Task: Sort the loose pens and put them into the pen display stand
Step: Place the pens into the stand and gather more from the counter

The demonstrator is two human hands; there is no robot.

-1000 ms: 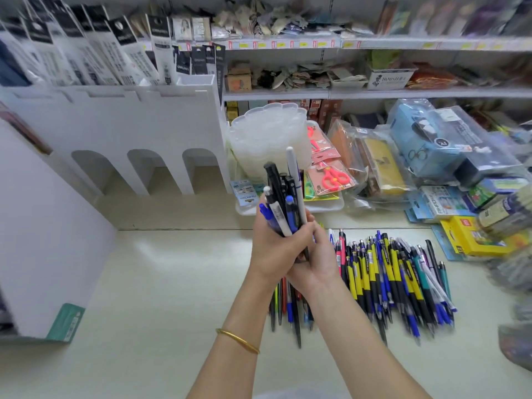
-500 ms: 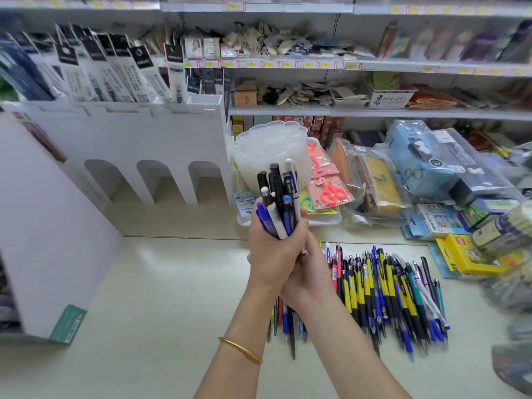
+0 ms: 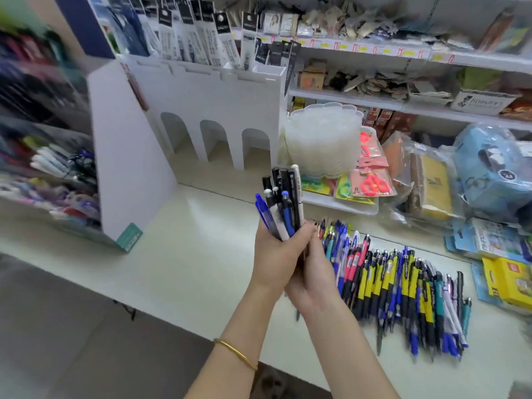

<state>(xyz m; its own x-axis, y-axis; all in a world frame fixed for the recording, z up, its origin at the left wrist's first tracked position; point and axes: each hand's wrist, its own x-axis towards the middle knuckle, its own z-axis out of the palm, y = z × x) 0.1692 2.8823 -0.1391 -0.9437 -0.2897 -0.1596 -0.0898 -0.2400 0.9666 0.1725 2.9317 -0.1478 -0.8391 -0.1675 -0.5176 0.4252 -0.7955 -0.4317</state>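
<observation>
An upright bundle of pens (image 3: 283, 201), black, blue and white, stands above the table, gripped from both sides. My left hand (image 3: 275, 254) wraps its upper part and my right hand (image 3: 312, 273) clasps it just below. Several loose pens (image 3: 403, 286), mostly yellow-black and blue, lie in a row on the cream table (image 3: 187, 263) to the right of my hands. The white pen display stand (image 3: 129, 156) rises at the left, and its blurred front racks (image 3: 49, 174) hold many pens.
A stack of clear plastic trays (image 3: 322, 139) stands behind the bundle. Packaged scissors (image 3: 371, 182), bagged goods (image 3: 431, 182) and yellow boxes (image 3: 509, 280) crowd the right side. White shelves (image 3: 374, 50) with stationery run along the back. The table's front edge (image 3: 161, 309) falls to a grey floor.
The view has swung left, showing the stand's pen-filled racks. Both hands still hold the bundle, which has been evened out so the white pen no longer sticks up far.
</observation>
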